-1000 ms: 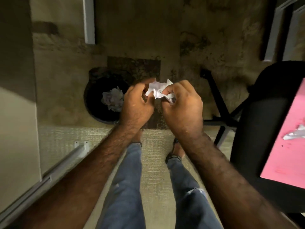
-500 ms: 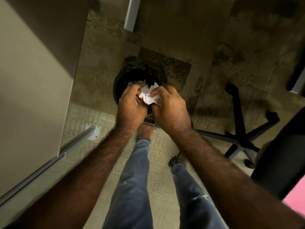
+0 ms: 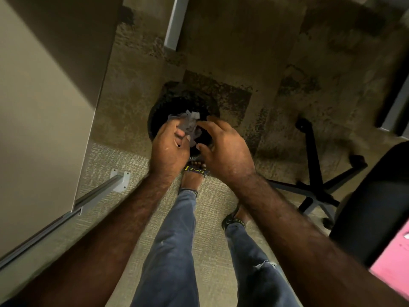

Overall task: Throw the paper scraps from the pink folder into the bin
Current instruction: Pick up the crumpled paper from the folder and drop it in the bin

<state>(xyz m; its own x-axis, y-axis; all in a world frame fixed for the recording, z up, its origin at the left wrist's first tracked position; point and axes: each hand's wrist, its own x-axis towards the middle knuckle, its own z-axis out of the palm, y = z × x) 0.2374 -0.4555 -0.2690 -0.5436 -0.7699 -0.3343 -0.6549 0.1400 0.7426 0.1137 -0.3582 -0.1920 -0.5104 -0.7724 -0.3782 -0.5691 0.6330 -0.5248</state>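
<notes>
A round black bin [image 3: 158,111] stands on the carpet just ahead of my feet. Both hands hover over its opening. My left hand [image 3: 170,149] has its fingers loosely spread. My right hand [image 3: 223,149] is splayed wide with an empty palm. Between and just beyond my fingertips, a blurred clump of pale paper scraps [image 3: 188,124] hangs loose above the bin's dark inside; neither hand grips it. A corner of the pink folder [image 3: 389,269] shows at the lower right edge, lying on the chair.
A black office chair [image 3: 374,196] with its star base [image 3: 314,173] stands to my right. A beige desk panel [image 3: 44,107] and a grey metal leg with a foot bracket [image 3: 120,180] lie along my left. My legs in jeans stand below the hands.
Both hands carried the crumpled paper left and forward over the bin, then came apart. The scraps have left my fingers and are dropping towards the bin.
</notes>
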